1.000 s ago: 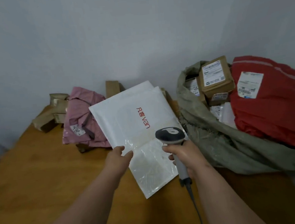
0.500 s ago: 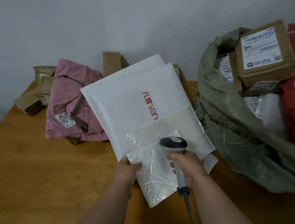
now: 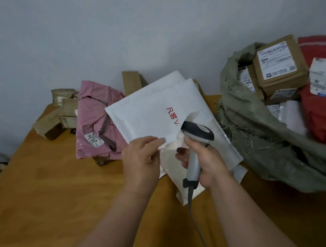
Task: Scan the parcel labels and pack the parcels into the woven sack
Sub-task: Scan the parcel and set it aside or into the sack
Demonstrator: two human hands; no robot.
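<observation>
A small clear-white plastic parcel lies on a large white mailer with red print in the middle of the wooden table. My left hand pinches the small parcel's upper left corner and lifts it. My right hand grips a grey handheld scanner, its head over the parcel. The green woven sack lies open at right, holding cardboard boxes with labels and a red parcel.
A pink mailer with a label lies left of the white mailer. Brown taped parcels sit at the table's far left corner. A cardboard piece stands against the wall. The scanner's cable runs down toward me.
The view has shifted. My left hand has risen and now lifts the small parcel's corner. The scanner has moved up over the parcel, tilted.
</observation>
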